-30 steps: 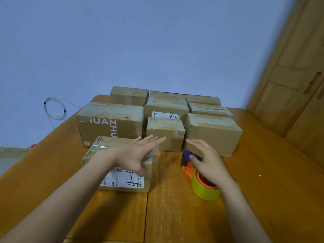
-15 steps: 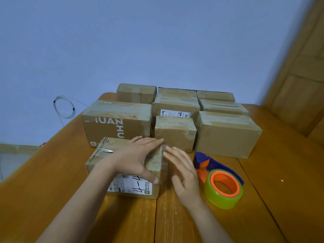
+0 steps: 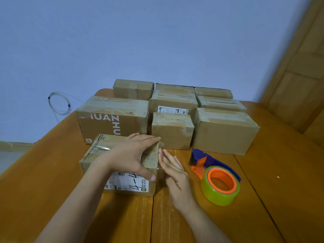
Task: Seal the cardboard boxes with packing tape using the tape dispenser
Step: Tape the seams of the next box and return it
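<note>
Our near box [image 3: 98, 155] sits at the table's [image 3: 289, 190] front; our left hand [image 3: 133, 155] lies flat on it; our right hand [image 3: 173, 171] presses its right side with straight fingers; the tape dispenser [image 3: 217, 179] waits just right; we think the box is light and stiff, so hold its top.

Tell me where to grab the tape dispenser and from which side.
Grip the tape dispenser by its blue handle, coming from above with the right hand. The handle is bare and lies beside that hand, while the green roll is wide and the dark end likely holds the blade.
</note>
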Available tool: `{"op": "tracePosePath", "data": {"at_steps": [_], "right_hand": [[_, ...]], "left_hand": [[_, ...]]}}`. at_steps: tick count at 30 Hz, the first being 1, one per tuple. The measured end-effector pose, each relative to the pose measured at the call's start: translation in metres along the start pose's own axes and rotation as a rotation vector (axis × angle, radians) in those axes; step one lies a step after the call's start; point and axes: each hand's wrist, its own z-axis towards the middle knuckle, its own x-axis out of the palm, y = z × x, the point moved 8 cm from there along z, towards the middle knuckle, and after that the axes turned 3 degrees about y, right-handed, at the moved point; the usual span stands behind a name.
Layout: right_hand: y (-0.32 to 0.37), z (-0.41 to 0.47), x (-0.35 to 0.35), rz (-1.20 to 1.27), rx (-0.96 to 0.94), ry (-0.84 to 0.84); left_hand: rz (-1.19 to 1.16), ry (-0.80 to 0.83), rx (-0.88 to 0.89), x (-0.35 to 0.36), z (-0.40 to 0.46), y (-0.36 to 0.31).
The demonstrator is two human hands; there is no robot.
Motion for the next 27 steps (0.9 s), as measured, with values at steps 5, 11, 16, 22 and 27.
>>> {"op": "tracePosePath", "data": {"at_steps": [5,11,16,22,27], "right_hand": [[0.001,0.005,-0.015,0.031,0.000,-0.155],[0.002,0.036,-0.041,0.190,0.108,-0.464],[-0.010,0.053,-0.010,0.336,0.248,-0.248],[-0.020,0.047,-0.007,0.439,0.271,-0.236],[-0.024,0.049,-0.005,0.508,0.301,-0.264]], "left_hand": [[0.004,0.001,-0.006,-0.001,-0.001,-0.002],[-0.011,0.001,-0.006,-0.002,-0.002,-0.005],[-0.017,-0.027,0.000,-0.003,-0.001,-0.006],[-0.044,-0.027,-0.001,-0.002,-0.001,-0.003],[-0.075,-0.045,0.017,-0.004,-0.002,-0.003]]}}
